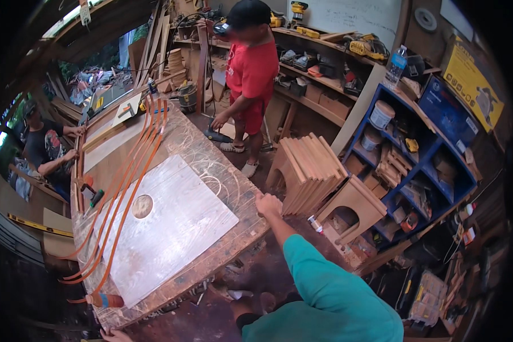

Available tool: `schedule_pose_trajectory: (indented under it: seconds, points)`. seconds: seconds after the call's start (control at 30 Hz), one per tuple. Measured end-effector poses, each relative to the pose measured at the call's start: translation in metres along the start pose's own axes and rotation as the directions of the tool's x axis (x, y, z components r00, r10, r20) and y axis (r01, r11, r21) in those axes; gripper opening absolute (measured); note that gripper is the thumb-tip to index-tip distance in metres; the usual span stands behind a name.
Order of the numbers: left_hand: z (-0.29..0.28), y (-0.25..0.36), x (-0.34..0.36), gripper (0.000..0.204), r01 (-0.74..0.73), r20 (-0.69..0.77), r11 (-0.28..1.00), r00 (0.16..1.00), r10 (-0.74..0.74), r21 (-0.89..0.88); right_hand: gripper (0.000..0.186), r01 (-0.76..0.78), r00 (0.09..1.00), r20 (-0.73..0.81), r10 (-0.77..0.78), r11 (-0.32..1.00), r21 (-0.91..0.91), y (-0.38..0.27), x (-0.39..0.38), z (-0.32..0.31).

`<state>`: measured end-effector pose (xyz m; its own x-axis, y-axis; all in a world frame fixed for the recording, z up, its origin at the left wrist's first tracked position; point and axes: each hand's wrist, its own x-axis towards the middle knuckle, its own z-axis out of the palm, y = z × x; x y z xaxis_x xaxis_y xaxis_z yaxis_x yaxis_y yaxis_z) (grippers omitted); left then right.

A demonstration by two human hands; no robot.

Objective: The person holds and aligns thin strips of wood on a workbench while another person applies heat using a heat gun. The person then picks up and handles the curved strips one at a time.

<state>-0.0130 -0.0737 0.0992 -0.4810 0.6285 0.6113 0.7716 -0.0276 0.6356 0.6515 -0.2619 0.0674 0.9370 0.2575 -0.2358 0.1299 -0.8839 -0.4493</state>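
Observation:
My right hand (268, 204), at the end of a teal sleeve, is closed over the near right corner of the wooden workbench (242, 219). At the lower edge of the view, my left hand (115, 336) is partly cut off, with its fingers against the bench's near left corner. Between them lies a pale, whitish board (174, 219) with a round hole through it. Long, thin orange-brown strips (132, 176) run lengthwise over its left side, their ends past the bench edge. An orange-brown roll with a blue band (105, 300) sits by the near left corner.
A person in red (249, 74) stands beyond the bench; another in a dark shirt (45, 142) is at its left side. Arched wooden panels (309, 174) stand right of the bench, before a blue shelf unit (422, 157). A green-handled tool (97, 198) lies at the bench's left edge.

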Motion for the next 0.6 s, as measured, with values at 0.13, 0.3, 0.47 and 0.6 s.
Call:
schedule_pose_trajectory:
  seconds: [0.13,0.3,0.47,0.6]
  points:
    - [0.044,-0.128,0.019,0.047,0.335,-0.036,0.932,0.942,-0.334,0.135,0.061,0.019,0.999,-0.035,-0.021,0.999,-0.048,-0.001,0.009,0.016]
    - [0.060,-0.206,0.064,0.045,0.227,0.290,0.691,0.786,-0.546,0.686,0.066,0.004,1.000,-0.003,-0.005,0.974,-0.226,-0.017,0.011,0.034]
    - [0.115,-0.160,0.060,0.060,0.743,0.085,0.638,0.635,-0.768,0.204,0.079,-0.035,0.997,-0.071,0.025,0.989,-0.144,-0.022,-0.003,0.027]
    - [0.112,-0.122,0.065,0.060,0.887,-0.049,0.459,0.461,-0.886,0.057,0.077,-0.023,0.998,-0.069,0.011,0.984,-0.178,-0.024,0.001,0.043]
